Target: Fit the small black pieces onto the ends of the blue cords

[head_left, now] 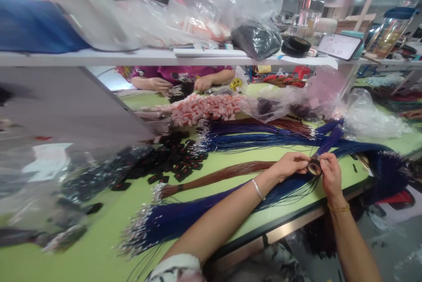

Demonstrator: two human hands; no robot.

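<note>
- And here's the left hand (292,167), grip closed on the dark tape roll (314,168) at its left edge!
- Over on the right, the right hand (331,174) has its grip closed on the same roll, at the opposite edge.
- The roll sits between the two hands, right over the blue wire bundle (198,212), near the front edge of the green tabletop (108,238).
- A brown wire bundle (224,173) stretches out behind the left forearm.
- Black connectors (180,159) lie scattered farther left, and across the tabletop, another person's hands (203,83) are at some dark pieces (181,92)!
</note>
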